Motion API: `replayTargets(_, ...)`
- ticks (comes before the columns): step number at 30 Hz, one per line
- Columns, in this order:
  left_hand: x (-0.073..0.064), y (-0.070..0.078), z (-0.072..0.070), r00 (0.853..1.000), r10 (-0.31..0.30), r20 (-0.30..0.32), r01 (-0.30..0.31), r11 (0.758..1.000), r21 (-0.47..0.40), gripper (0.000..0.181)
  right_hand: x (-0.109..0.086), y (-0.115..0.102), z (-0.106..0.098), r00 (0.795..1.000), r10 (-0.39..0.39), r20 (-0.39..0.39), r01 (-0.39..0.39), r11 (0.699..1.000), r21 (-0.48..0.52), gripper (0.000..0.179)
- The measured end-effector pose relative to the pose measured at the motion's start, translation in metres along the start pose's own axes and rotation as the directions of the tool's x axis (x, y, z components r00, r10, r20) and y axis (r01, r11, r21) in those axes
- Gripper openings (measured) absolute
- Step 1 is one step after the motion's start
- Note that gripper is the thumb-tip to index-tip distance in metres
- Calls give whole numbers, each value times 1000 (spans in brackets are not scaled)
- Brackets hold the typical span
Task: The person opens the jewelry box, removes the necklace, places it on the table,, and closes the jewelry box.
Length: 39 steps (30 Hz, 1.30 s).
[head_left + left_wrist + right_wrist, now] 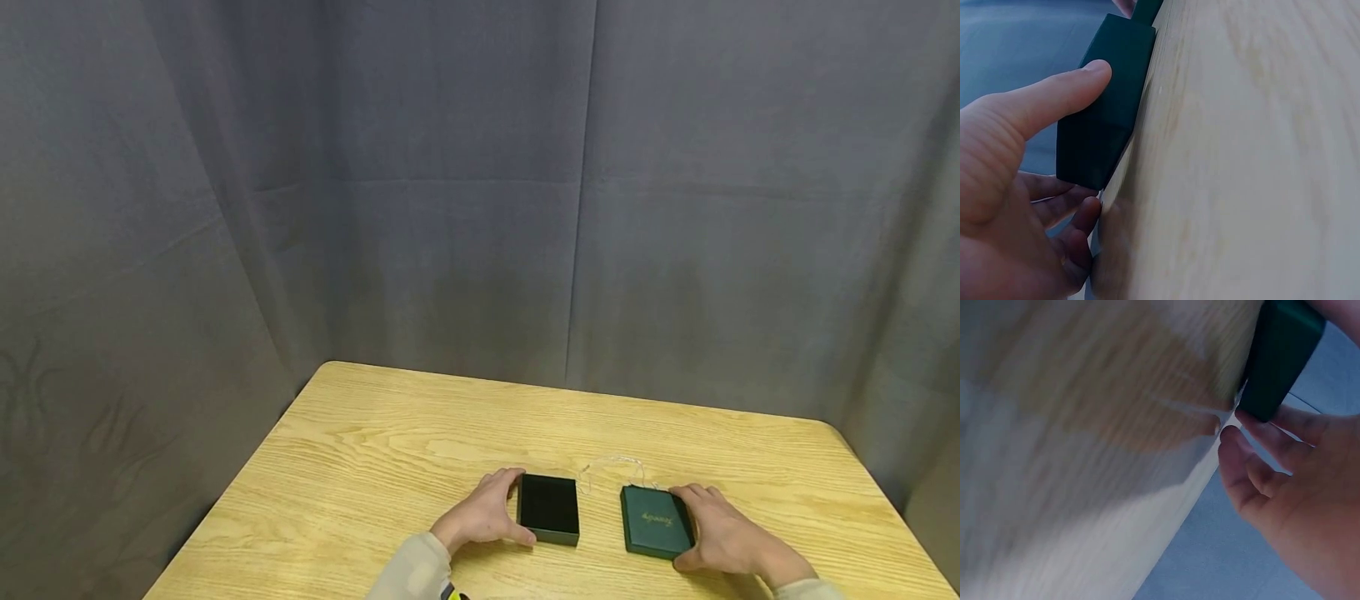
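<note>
A small square jewelry box base (pixel 549 505), green outside with a black inside, lies on the table near its front. My left hand (pixel 486 510) holds it from the left, thumb at the near side and fingertips by the far corner. In the left wrist view, the thumb lies on the green wall (pixel 1110 81) of the base. To its right, the green box lid (pixel 654 537) lies with gold lettering facing up. My right hand (pixel 722 533) grips the lid's right part between thumb and fingers. A thin, pale chain (pixel 618 458) curves over the table behind and between both pieces.
The wood-grain table (pixel 375 442) has rounded far corners and reaches well beyond both hands. Grey curtains (pixel 450 250) hang behind it and at both sides.
</note>
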<state>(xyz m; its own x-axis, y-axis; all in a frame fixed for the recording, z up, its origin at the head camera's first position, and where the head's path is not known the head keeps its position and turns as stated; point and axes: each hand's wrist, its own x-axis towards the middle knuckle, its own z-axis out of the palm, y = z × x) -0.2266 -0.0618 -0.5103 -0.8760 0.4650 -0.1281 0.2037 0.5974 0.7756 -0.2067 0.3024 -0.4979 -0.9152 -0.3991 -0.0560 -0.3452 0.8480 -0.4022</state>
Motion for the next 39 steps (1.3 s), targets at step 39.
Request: replayTargets(39,0,-3,0,1000,29,-6,-29,1000,-1,98,14,-60,0,994,-55,-98,67,990,124,100)
